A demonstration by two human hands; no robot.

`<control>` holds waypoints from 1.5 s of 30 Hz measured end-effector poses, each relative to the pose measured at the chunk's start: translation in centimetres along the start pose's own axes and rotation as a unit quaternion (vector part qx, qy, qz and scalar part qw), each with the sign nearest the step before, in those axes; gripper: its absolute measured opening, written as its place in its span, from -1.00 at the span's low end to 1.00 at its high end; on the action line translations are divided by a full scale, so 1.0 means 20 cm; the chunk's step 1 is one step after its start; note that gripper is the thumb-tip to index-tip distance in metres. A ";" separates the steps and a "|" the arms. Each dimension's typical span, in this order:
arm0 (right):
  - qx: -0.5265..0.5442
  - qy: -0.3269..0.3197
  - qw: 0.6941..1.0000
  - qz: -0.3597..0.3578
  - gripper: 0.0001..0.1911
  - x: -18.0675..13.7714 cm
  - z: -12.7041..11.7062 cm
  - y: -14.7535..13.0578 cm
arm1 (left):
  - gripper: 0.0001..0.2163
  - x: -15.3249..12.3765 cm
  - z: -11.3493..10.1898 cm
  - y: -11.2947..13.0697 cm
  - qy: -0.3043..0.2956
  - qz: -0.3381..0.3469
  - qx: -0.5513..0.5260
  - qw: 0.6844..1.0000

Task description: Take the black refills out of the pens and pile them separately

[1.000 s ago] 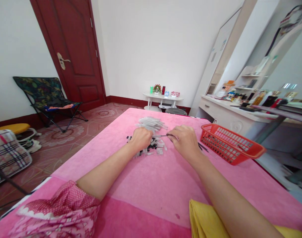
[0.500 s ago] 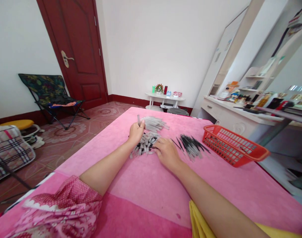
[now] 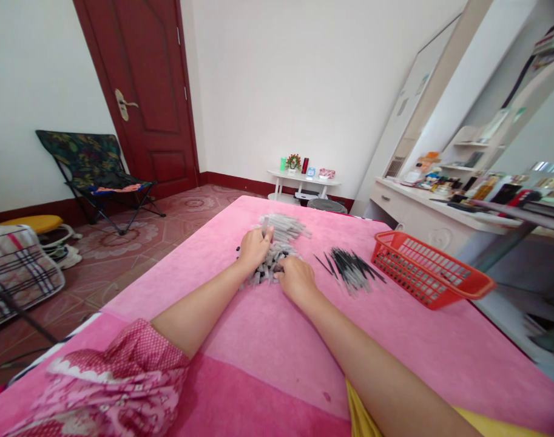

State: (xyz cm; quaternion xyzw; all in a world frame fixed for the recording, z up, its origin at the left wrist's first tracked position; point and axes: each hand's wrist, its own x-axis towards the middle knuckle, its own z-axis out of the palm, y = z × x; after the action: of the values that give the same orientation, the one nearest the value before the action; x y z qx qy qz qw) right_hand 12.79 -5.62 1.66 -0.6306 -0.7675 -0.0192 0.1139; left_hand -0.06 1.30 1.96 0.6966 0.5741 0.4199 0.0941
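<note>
My left hand [image 3: 255, 249] is closed around a slim grey tube [image 3: 265, 226], which sticks up past the thumb. Under and between both hands lies a heap of short grey and black cap-like pieces [image 3: 264, 274]. At the right side of that heap, my right hand [image 3: 297, 279] has its fingertips pinched on a small grey piece, mostly hidden by the fingers. Just beyond the hands is a pile of pale grey tubes [image 3: 289, 227]. Off to the right lies a bunch of thin black rods with grey ends [image 3: 353, 270].
A red plastic basket [image 3: 434, 270] stands at the right edge of the pink-covered table [image 3: 240, 340]. Farther right is a white dresser [image 3: 406, 203] crowded with bottles. A folding chair [image 3: 104, 176] and a red door [image 3: 144, 91] are at the back left.
My left hand has moved a little right, bringing the tube nearer my right hand. My right hand's fingers, earlier spread over the heap, have drawn together on a small piece.
</note>
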 end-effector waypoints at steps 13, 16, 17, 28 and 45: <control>0.179 0.086 0.980 -0.005 -0.83 -0.03 0.03 0.11 | -0.63 -0.07 0.00 0.06 -0.070 0.098 0.250 0.961; 0.288 0.155 0.945 0.000 -0.81 -0.02 0.00 0.19 | -0.71 -0.08 -0.01 0.06 -0.090 0.132 0.283 0.946; 0.319 0.178 0.931 -0.005 -0.81 -0.02 -0.01 0.22 | -0.73 -0.08 -0.01 0.07 -0.098 0.144 0.292 0.940; 0.480 0.234 0.845 -0.026 -0.88 -0.01 -0.09 0.25 | -0.74 -0.10 -0.02 0.09 -0.123 0.189 0.326 0.918; 0.381 0.268 0.882 -0.070 -0.90 -0.04 -0.09 0.24 | -0.74 -0.12 -0.02 0.11 -0.143 0.190 0.317 0.918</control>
State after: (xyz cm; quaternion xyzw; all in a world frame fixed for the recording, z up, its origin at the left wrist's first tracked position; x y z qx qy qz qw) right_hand 17.89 -5.71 2.69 -0.4536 -0.6980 0.0988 0.5452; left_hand 1.28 -1.62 2.56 0.8383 0.5146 0.1223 -0.1322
